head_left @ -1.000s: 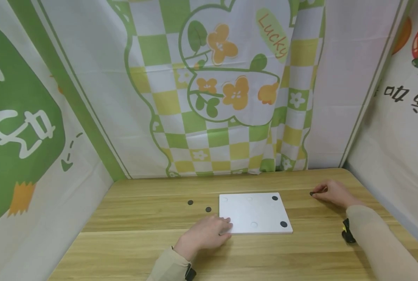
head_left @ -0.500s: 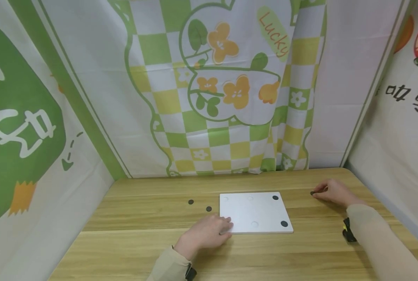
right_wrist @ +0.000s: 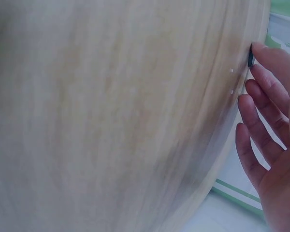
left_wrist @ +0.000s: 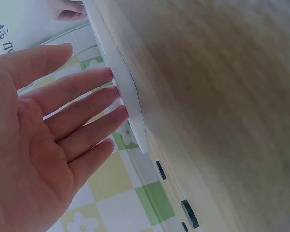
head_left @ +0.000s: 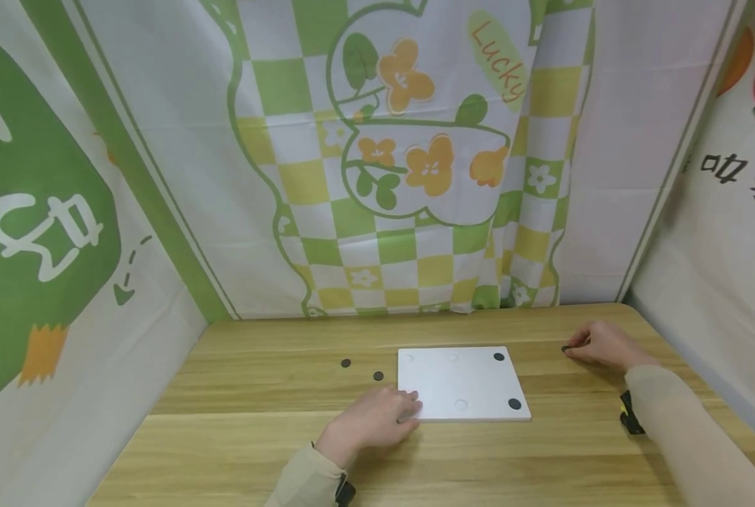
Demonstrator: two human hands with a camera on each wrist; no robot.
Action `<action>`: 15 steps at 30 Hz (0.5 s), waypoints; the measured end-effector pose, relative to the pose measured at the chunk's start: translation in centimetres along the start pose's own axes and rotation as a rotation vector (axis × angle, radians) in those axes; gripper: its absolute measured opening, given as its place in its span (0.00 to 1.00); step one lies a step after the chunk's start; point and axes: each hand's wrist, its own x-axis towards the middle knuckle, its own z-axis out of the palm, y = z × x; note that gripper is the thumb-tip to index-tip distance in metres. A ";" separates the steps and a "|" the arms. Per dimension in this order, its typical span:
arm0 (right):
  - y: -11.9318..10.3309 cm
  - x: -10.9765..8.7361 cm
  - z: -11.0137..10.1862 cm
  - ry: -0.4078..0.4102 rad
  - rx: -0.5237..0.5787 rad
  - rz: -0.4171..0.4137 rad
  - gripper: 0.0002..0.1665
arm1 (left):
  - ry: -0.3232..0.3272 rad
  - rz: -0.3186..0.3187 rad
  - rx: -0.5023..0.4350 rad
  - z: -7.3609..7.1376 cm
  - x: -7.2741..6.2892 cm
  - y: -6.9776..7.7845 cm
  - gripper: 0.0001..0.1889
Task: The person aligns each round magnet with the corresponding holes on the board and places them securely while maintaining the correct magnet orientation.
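Note:
A white rectangular board [head_left: 434,384] lies flat on the wooden table, with shallow round recesses in it. Black discs sit at its right corners, a far disc [head_left: 499,357] and a near disc [head_left: 515,403]. My left hand [head_left: 371,420] rests on the board's near left corner; in the left wrist view its fingers [left_wrist: 92,96] are extended, tips at the board's edge [left_wrist: 128,92]. To the right of the board, my right hand [head_left: 608,346] pinches a small black disc [right_wrist: 251,55] between thumb and index finger at the tabletop. Its other fingers are loosely bent.
Two loose black discs, one farther left [head_left: 346,363] and one nearer the board [head_left: 379,376], lie on the table [head_left: 257,394]. A checked fabric backdrop [head_left: 409,246] hangs along the table's back edge. Printed fabric walls stand at left and right.
Both hands, the board and the discs hold nearly the same places. The whole head view has shifted only slightly.

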 end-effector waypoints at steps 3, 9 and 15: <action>0.0 0.0 0.0 0.001 -0.012 0.003 0.16 | 0.000 0.000 -0.002 0.0 0.1 -0.1 0.19; -0.3 0.0 0.0 -0.004 -0.020 0.015 0.17 | -0.001 -0.005 0.000 0.1 0.1 -0.2 0.19; -0.2 0.1 0.1 -0.001 -0.014 0.011 0.14 | -0.001 -0.006 -0.001 0.1 0.1 -0.1 0.19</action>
